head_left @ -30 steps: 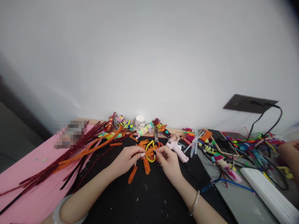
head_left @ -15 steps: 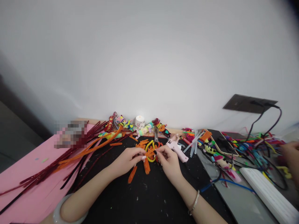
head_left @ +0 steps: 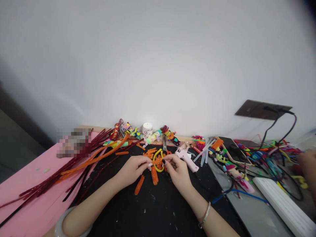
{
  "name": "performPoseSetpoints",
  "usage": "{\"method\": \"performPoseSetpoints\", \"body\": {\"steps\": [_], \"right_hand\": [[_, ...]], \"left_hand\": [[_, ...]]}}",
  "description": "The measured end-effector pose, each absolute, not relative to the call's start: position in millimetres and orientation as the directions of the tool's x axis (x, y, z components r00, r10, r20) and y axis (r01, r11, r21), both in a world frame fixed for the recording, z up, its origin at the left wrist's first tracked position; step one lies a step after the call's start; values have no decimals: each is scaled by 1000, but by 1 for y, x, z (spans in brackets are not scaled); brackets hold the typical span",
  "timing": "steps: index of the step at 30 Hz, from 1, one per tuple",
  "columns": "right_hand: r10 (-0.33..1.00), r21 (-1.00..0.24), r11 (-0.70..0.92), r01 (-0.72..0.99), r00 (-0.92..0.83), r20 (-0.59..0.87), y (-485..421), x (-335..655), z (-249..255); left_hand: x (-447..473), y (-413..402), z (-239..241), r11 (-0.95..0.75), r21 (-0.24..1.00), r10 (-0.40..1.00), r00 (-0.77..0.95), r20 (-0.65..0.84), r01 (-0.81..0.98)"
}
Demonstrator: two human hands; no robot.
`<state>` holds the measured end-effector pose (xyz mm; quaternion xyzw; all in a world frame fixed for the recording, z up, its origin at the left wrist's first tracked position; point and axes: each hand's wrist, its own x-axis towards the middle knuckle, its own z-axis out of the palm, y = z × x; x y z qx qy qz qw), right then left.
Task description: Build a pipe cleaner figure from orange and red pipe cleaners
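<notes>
My left hand [head_left: 134,168] and my right hand [head_left: 177,168] meet over a black mat [head_left: 153,210], both pinched on a short orange pipe cleaner piece [head_left: 158,161] held between their fingertips. Under and behind it lie several cut orange pieces [head_left: 154,175] and a yellow loop [head_left: 158,157]. Another orange piece [head_left: 139,185] rests just below my left hand.
A pink glue gun [head_left: 186,157] lies right of my right hand, with clear glue sticks [head_left: 204,152] beyond. Long red and orange stems [head_left: 81,161] spread over a pink sheet [head_left: 29,197] on the left. Small figures and a white jar [head_left: 147,129] line the wall. Another person's hand [head_left: 307,163] is at the far right, among tangled colourful stems.
My hands stay pinched on the orange piece with only slight finger shifts. The other person's hand at the right edge has drawn back a little.
</notes>
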<state>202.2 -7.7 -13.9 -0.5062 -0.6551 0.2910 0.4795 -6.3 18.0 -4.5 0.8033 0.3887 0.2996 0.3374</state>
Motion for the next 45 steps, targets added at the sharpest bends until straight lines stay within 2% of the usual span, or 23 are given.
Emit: {"method": "performPoseSetpoints", "body": {"steps": [4,7,9,11,13,15,26,29,32,35,39,45], "right_hand": [[908,-741,347,575,-9,418,-1,214,-13],[869,-508,317,801,-31,494,5,224,-10],[871,-343,157,926,34,490,7,230,-7],[882,-207,-63,976,151,446,8,233,-5],[893,-117,-211,970,240,380,7,237,-4],[913,-84,-259,962,272,303,8,241,-3],[944,-152,-327,933,328,-24,15,259,6],[934,-184,-354,917,355,-31,16,260,9],[923,-242,-358,902,381,54,15,260,11],[913,-360,-232,904,329,240,14,259,10],[881,-538,80,839,193,431,12,251,5],[916,-729,329,600,-16,400,5,229,-9]], "left_hand": [[-8,20,-4,-503,746,829,489,273,436],[-9,20,-5,-499,742,839,464,283,449],[-9,20,-5,-491,743,845,456,278,456],[-8,20,-4,-483,744,851,448,273,462],[-8,20,-4,-477,745,855,442,271,466],[-8,20,-5,-476,744,857,437,272,469],[-10,21,-4,-460,742,870,416,265,488],[-11,22,-5,-459,736,873,404,271,497],[-12,23,-6,-450,732,880,392,267,511],[-12,23,-6,-425,730,895,370,251,534],[-12,24,-6,-400,735,910,330,250,547],[-12,24,-8,-363,759,930,257,262,540]]}}
